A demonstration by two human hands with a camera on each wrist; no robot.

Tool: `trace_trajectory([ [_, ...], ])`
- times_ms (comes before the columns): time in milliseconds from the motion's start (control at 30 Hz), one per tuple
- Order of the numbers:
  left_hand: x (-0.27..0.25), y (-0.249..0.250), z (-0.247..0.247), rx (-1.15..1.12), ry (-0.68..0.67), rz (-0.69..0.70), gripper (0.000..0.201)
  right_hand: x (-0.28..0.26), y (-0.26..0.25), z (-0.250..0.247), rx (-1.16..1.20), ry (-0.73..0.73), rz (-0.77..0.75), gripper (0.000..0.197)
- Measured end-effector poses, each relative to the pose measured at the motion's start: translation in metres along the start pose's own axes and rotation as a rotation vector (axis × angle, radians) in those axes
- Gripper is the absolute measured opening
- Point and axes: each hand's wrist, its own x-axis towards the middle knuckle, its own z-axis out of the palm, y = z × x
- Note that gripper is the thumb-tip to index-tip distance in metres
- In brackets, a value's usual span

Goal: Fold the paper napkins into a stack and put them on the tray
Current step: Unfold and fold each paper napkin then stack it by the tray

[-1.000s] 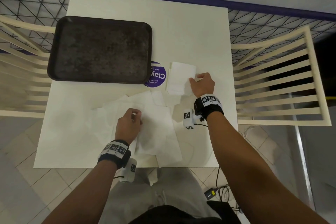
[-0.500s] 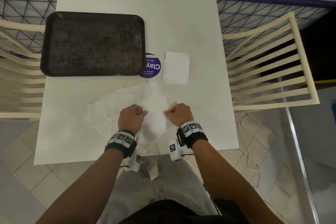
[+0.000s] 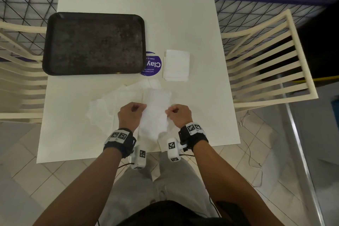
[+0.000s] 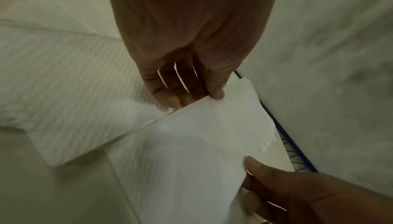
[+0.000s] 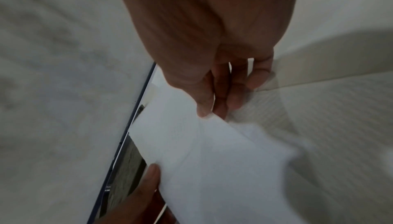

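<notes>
Both hands pinching one napkin at centre frame, above the near edge of the table.

Left hand (image 3: 131, 115) curled, thumb and fingertips (image 4: 217, 93) nipping the left edge of the held napkin (image 3: 156, 113); right hand (image 3: 178, 114) likewise curled, thumb pinching the right edge, the sheet stretched between and sagging toward the lower frame. Beneath and to the left, loose unfolded napkins (image 3: 108, 108) spread on the white table (image 3: 183, 20). Just above, right of centre, folded stack (image 3: 176, 65) lying flat beside a purple sticker (image 3: 153, 65). Upper left, dark tray (image 3: 93, 44), overlapping the sticker's left edge. Slatted chair (image 3: 266, 64) at right.
</notes>
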Motion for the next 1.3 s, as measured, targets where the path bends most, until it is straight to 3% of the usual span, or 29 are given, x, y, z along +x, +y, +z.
trace_trajectory([
  [167,-0.002,-0.002,0.003,-0.076,-0.045,-0.008,0.012,-0.002,0.001,0.0,0.165,-0.017,-0.001,0.015],
  [267,-0.004,-0.002,0.004,-0.137,-0.1,-0.029,0.024,-0.005,-0.001,-0.004,0.262,-0.001,0.006,0.01],
  [367,-0.006,0.0,0.005,-0.174,-0.112,-0.033,0.021,-0.006,-0.002,-0.007,0.261,-0.016,0.0,0.005],
  [533,-0.007,0.002,0.006,-0.208,-0.083,-0.028,0.021,-0.009,-0.002,-0.01,0.267,-0.07,-0.049,0.028],
  [700,-0.011,0.005,0.004,-0.209,-0.133,0.018,0.055,-0.014,-0.007,-0.013,0.287,-0.028,-0.158,0.056],
  [767,-0.012,0.006,0.002,-0.192,-0.115,0.07,0.056,-0.017,-0.012,-0.016,0.228,-0.037,-0.217,0.063],
  [933,-0.02,0.017,-0.001,-0.087,-0.102,0.208,0.022,-0.022,-0.022,-0.019,0.109,-0.025,-0.304,0.027],
  [1300,-0.03,0.035,-0.009,0.1,-0.029,0.361,0.02,-0.025,-0.03,-0.021,0.109,0.061,-0.404,0.009],
])
